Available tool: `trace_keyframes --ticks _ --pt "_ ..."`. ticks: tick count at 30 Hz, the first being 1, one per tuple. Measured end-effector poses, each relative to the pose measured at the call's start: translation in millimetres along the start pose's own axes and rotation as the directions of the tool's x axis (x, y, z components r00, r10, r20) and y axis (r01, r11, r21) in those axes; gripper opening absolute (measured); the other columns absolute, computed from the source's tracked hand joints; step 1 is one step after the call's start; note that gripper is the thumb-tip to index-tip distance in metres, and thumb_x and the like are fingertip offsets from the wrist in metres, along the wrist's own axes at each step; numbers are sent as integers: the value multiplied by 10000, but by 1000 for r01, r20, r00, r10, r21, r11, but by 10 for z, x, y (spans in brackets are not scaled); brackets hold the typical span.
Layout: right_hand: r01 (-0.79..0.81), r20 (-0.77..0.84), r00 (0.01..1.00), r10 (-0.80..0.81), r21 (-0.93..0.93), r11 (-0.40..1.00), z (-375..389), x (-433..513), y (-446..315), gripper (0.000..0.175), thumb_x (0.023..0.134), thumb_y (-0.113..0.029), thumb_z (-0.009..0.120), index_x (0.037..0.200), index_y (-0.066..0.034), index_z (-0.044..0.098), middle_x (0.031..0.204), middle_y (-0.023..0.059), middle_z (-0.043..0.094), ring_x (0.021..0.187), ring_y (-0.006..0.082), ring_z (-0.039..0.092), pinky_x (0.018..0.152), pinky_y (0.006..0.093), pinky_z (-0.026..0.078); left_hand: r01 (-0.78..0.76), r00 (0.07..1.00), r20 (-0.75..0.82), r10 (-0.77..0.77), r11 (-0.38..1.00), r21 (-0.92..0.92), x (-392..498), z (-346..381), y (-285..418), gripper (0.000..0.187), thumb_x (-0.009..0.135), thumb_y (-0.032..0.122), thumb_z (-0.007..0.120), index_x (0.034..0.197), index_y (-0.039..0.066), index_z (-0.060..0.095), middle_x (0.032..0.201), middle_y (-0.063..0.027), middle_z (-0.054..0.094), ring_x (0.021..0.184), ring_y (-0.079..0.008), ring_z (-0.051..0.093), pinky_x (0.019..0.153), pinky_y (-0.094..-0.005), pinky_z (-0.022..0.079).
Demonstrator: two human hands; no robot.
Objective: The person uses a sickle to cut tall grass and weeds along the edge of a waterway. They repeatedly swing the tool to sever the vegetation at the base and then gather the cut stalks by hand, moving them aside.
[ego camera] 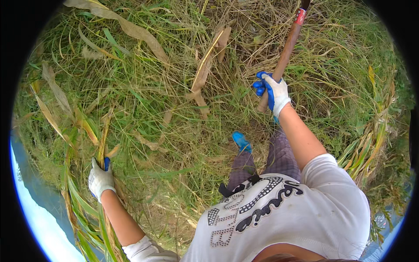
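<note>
My left hand (101, 178), in a white work glove with a blue palm, is closed around a drying maize stalk (104, 139) at the left. Long green and yellow leaves (80, 203) hang around and below that hand. My right hand (276, 93), gloved the same way, grips the lower part of a long wooden tool handle (288, 49). Red material wraps the handle's far end, where a dark metal piece begins. The picture's top edge cuts off most of the tool's head, so its shape is hidden.
Tangled green and dry grass (147, 82) covers the ground. Dry leaves (208, 70) lie in front of my blue footwear (242, 142). More maize plants (368, 147) stand at the right. A long withered leaf (137, 31) stretches across the upper left.
</note>
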State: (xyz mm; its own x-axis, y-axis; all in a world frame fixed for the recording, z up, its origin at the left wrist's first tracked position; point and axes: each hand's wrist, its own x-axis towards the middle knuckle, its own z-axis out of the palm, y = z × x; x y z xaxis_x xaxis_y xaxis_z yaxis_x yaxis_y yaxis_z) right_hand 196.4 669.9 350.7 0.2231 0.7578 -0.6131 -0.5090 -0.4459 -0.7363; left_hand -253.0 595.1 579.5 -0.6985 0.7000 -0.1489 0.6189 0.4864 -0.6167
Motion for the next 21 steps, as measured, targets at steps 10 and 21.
trace_keyframes --ticks 10,21 --pt "-894 467 73 881 -361 266 848 -1725 1724 124 840 -161 626 812 -43 599 700 79 631 529 169 567 473 306 473 -30 999 -12 30 999 -20 69 80 -120 688 817 429 656 1397 158 405 1093 -161 643 978 -310 634 831 -427 505" --pt "-176 79 974 210 -314 933 126 -285 222 224 816 -126 661 958 3 545 679 110 619 521 179 601 450 296 497 -56 997 -55 54 998 -21 74 157 -157 679 817 433 651 1391 153 418 1098 -154 640 978 -301 634 828 -414 504"
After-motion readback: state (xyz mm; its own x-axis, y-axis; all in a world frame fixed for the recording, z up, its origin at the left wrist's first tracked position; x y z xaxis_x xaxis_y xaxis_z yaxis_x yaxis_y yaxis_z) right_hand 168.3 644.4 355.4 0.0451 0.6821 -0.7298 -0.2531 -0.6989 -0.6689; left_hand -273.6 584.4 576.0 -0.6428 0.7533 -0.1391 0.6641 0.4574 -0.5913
